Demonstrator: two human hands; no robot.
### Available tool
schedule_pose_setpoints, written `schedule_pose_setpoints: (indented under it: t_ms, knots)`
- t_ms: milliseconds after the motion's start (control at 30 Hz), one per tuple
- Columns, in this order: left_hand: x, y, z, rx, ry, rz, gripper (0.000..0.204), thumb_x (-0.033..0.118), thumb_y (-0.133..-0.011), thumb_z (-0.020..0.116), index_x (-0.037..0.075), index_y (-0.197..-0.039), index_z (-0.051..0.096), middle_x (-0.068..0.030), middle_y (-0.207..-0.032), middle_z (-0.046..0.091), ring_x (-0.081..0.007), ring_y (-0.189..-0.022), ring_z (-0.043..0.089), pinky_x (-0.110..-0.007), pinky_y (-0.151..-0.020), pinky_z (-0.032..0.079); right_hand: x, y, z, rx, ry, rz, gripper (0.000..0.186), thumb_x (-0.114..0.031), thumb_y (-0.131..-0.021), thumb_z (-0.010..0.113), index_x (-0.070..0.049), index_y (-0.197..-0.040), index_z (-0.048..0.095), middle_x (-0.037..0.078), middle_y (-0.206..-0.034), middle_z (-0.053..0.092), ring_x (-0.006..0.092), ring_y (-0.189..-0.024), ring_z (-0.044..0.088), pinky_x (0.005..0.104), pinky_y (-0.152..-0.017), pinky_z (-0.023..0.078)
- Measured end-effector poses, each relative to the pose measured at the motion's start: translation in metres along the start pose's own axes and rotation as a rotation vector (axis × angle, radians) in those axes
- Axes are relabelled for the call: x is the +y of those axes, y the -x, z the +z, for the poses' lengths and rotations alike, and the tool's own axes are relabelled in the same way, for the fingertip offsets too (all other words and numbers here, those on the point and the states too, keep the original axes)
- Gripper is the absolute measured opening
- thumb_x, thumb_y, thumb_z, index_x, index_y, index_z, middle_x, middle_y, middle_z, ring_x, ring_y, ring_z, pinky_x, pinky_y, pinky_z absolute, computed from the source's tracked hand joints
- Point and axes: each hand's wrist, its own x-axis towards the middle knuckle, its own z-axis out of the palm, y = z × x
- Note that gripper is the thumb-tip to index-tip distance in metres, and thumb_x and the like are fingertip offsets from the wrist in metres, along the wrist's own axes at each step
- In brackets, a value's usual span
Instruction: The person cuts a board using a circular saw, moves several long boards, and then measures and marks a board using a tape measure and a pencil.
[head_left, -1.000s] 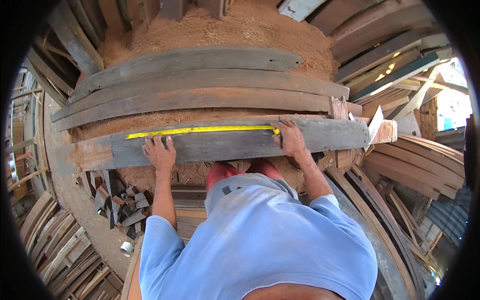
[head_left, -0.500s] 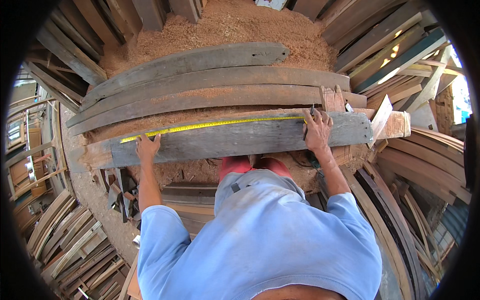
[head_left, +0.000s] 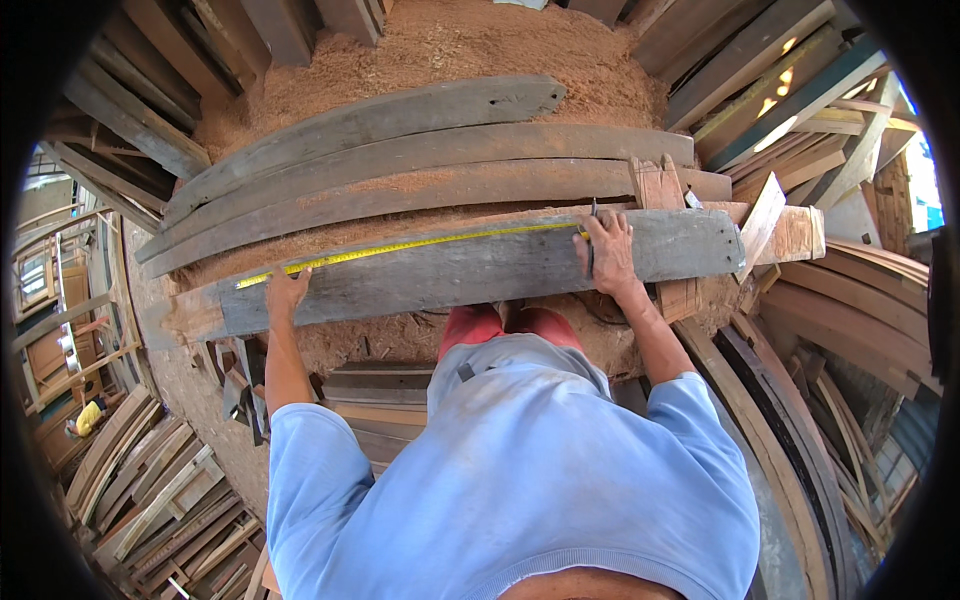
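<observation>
A long grey weathered plank [head_left: 450, 272] lies crosswise in front of me, with a yellow tape measure [head_left: 430, 242] stretched along its far edge. Close to the tape's left end, my left hand [head_left: 288, 292] pins the blade to the wood, thumb and fingers on either side of it. My right hand [head_left: 612, 252] is closed at the other end of the visible blade, its back toward me. A thin dark object sticks out beyond its fingers and a dark piece shows along its left side. The tape's case is mostly hidden under that hand.
Several curved timbers [head_left: 430, 150] lie beyond the plank, before a heap of reddish sawdust [head_left: 450, 50]. An upright wood block [head_left: 658, 186] and a pale offcut [head_left: 762, 225] touch the plank's right part. Stacked boards [head_left: 850, 310] stand right; more timber [head_left: 170, 490] lies lower left.
My right hand has slid left along the plank, and the visible length of tape has shortened. My left hand stays at the tape's end. Something yellow has appeared at the far left.
</observation>
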Motion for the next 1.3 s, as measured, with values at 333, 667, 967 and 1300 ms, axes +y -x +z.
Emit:
schedule_pose_setpoints:
  t_ms: [333, 667, 967, 1300]
  knots:
    - [-0.006, -0.009, 0.005, 0.038, -0.01, 0.032, 0.104, 0.063, -0.085, 0.073, 0.0, -0.159, 0.034, -0.0317, -0.157, 0.043, -0.0479, -0.146, 0.04, -0.049, -0.121, 0.035, 0.049, 0.006, -0.007, 0.116, 0.266, 0.077, 0.049, -0.01, -0.079, 0.067, -0.017, -0.127, 0.067, 0.017, -0.114, 0.053, 0.0388, -0.109, 0.052, 0.0516, -0.09, 0.043]
    - [-0.013, -0.02, 0.01, 0.054, 0.002, 0.024, 0.103, 0.059, -0.084, 0.076, -0.003, -0.156, 0.038, -0.0317, -0.154, 0.047, -0.0447, -0.145, 0.044, -0.048, -0.12, 0.038, 0.048, -0.002, -0.017, 0.11, -0.296, 0.153, 0.038, -0.029, -0.093, 0.066, -0.009, -0.125, 0.066, 0.014, -0.106, 0.065, 0.0321, -0.105, 0.058, 0.0474, -0.096, 0.04]
    - [-0.024, -0.044, 0.014, 0.006, -0.004, -0.004, 0.113, 0.062, -0.08, 0.08, -0.008, -0.156, 0.034, -0.032, -0.153, 0.048, -0.0429, -0.144, 0.047, -0.044, -0.119, 0.039, 0.052, 0.002, -0.015, 0.048, -0.275, 0.047, 0.021, -0.026, -0.084, 0.074, -0.014, -0.101, 0.079, 0.01, -0.085, 0.071, 0.0293, -0.091, 0.064, 0.0459, -0.095, 0.041]
    - [-0.037, -0.06, 0.024, 0.021, 0.045, 0.014, 0.115, 0.06, -0.079, 0.083, -0.006, -0.158, 0.032, -0.0328, -0.151, 0.05, -0.0409, -0.143, 0.049, -0.042, -0.117, 0.041, 0.042, -0.002, -0.001, 0.115, -0.188, 0.033, 0.024, -0.025, -0.081, 0.075, -0.015, -0.102, 0.079, 0.008, -0.083, 0.073, 0.0268, -0.088, 0.066, 0.0448, -0.091, 0.041]
